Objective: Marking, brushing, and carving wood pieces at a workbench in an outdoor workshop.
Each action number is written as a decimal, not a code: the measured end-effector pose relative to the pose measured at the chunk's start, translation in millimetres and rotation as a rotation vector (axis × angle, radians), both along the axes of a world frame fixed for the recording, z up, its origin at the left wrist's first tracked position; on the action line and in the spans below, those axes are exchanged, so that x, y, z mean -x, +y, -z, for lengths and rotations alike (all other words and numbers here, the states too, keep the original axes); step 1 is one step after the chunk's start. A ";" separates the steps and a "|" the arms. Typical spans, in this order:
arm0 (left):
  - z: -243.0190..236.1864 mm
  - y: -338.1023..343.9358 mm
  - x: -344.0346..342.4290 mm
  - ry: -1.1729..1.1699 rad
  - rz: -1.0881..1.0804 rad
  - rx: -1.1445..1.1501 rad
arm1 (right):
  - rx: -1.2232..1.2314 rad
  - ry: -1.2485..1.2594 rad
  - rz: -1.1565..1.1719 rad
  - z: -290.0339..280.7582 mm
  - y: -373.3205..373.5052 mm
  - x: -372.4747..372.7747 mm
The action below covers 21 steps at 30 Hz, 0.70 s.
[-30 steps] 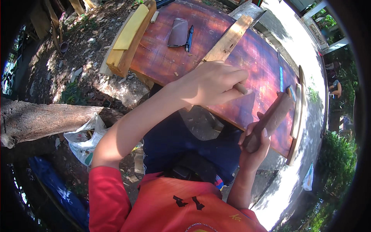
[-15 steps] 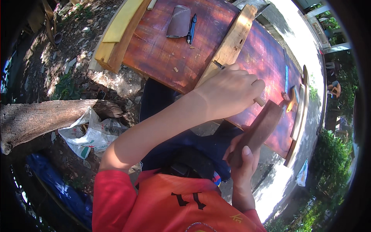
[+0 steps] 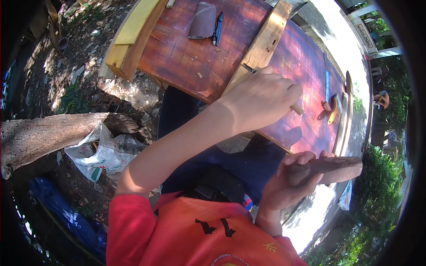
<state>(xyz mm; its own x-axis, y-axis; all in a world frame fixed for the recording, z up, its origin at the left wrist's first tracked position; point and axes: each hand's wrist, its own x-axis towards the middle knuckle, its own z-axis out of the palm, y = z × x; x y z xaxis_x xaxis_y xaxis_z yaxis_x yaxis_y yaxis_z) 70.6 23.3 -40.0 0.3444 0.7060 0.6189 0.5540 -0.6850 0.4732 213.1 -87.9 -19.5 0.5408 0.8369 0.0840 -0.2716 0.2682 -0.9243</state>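
Note:
My left hand is closed around a chisel whose blade sticks out at the far side of the fist. The round butt of its wooden handle shows on the near side. The blade meets a long pale wooden plank lying across the table; its exact contact is partly hidden by my fingers. My right hand grips a dark wooden block like a mallet, lower right of the chisel and apart from it. The block's thick end points right.
Left of the plank, a brown sandpaper sheet and blue-black pliers lie on the stained wooden table. A blue ruler-like strip and a yellow-handled tool lie to the right. Boards line the left edge; a log lies beyond.
My right hand has swung the wooden block away from the chisel butt, down and to the right. My left hand still holds the chisel at the plank; the view has shifted slightly.

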 end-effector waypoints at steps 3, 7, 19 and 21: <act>2.7 0.8 8.8 -0.003 -0.027 0.006 | 0.304 -0.297 -0.813 9.7 -12.4 -19.8; 1.6 -2.1 4.7 0.008 -0.066 0.022 | 0.012 -0.163 -0.361 1.6 -2.1 -33.2; 0.4 -0.3 7.0 0.051 -0.051 0.043 | 0.158 -0.145 -0.652 16.9 -14.5 -29.2; 3.0 0.3 7.9 0.019 -0.069 0.029 | 0.237 -0.190 -0.707 17.4 -9.4 -35.4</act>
